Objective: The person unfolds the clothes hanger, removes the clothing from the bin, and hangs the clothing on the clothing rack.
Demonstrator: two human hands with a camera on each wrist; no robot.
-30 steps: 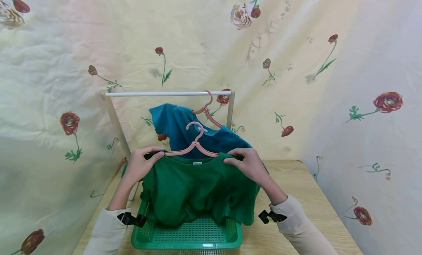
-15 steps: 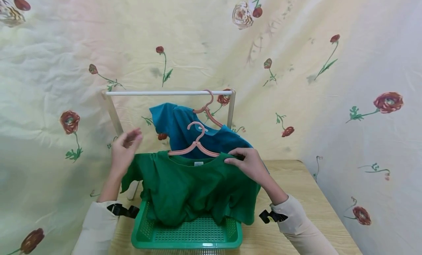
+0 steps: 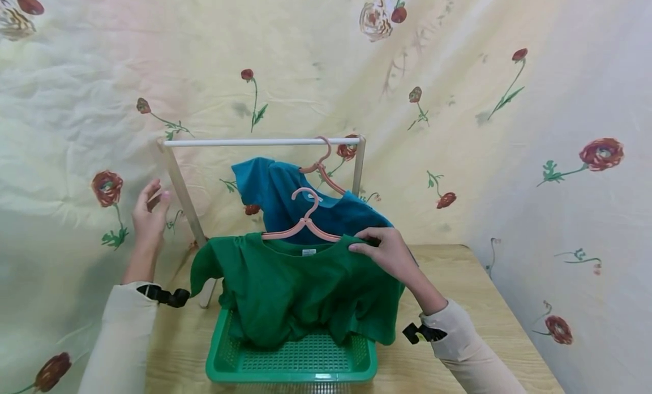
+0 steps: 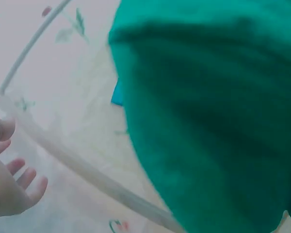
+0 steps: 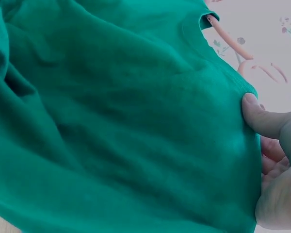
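Observation:
A green T-shirt (image 3: 300,292) hangs on a pink hanger (image 3: 307,213), whose hook points up free of the rack. My right hand (image 3: 389,255) grips the shirt's shoulder at the right end of that hanger; the right wrist view shows the thumb on the cloth (image 5: 150,121) and the fingers behind it. Out to the left, beside the rack's left leg, my left hand (image 3: 149,218) is raised with loosely bent fingers and holds nothing. In the left wrist view the green sleeve (image 4: 208,116) is apart from that hand.
A clothes rack (image 3: 244,142) with a white bar stands behind. A blue T-shirt (image 3: 270,184) hangs at its right end on another pink hanger (image 3: 326,162). Below the green shirt, a green plastic basket (image 3: 290,377) sits on the wooden table (image 3: 458,326). Flowered cloth surrounds the table.
My left hand has let go of the green shirt's left shoulder and moved out to the left. That sleeve now hangs loose. My right hand has kept its grip.

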